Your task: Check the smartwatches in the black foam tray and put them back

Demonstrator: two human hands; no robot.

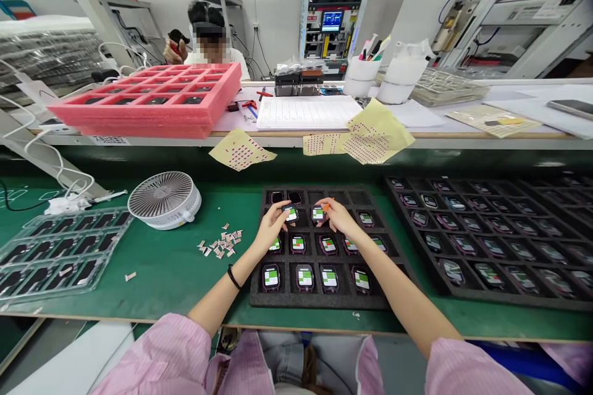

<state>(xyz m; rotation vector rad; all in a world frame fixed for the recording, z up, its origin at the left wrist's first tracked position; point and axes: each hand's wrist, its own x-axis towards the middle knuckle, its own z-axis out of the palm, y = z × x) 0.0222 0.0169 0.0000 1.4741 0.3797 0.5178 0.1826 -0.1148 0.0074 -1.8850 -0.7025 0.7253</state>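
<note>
Black watch body: pinched at the fingertips of the left hand, raised slightly over a black foam tray.
Second watch body: just beside the first, under the fingertips of the right hand.
Orange sliver: pinched in the right hand; too small to identify.
Hands: apart, with a narrow gap between them, both closed on what they hold.
Tray under the hands: the rows nearer the person hold watches with green-and-white screens; ahead of the hands, two dark-faced watches sit in cells, and cells further right stand unfilled.
Right of the right hand: a larger black tray of watches, its rim well apart from the hand.
Left of the left hand: open green tabletop mat, a scatter of label scraps, a white desk fan and a clear plastic tray.
Near edge: the tabletop edge runs just below the forearms.
</note>
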